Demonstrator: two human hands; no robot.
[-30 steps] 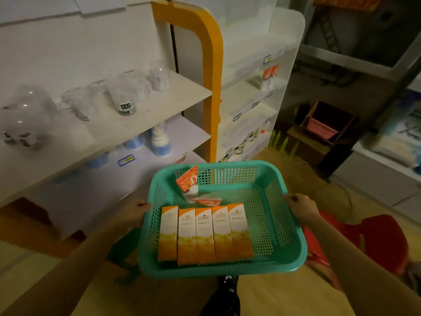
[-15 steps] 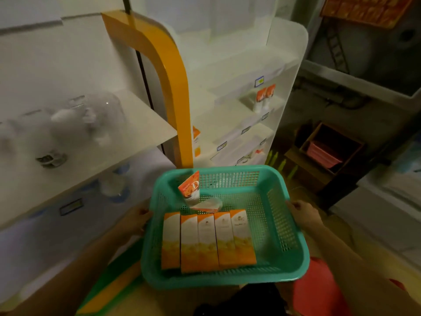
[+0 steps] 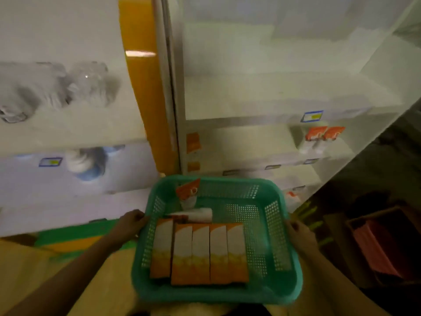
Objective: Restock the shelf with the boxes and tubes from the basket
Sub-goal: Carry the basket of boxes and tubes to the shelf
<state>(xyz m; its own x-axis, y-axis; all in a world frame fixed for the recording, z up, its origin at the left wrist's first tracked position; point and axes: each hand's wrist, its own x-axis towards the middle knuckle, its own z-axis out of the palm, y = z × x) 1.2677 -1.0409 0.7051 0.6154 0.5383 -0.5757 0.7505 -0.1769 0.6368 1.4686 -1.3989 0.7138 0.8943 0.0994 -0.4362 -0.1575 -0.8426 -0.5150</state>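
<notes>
Left hand [image 3: 131, 224] grips basket [image 3: 218, 295] rim, boxes [image 3: 200, 254] inside

Basket [image 3: 205, 295] teal, walls grid-perforated. Boxes [image 3: 200, 254] white up top, orange below. Tube [image 3: 188, 193] orange, white end. Shelf [image 3: 239, 142] white, post [image 3: 145, 99] yellow-orange, price tag [image 3: 312, 116] blue-edged with yellow.

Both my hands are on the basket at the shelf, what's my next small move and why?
Probably free your right hand: both it and your left hand grip the basket, so neither can lift the boxes or tubes. Matching tubes stand on the shelf to the right.
</notes>
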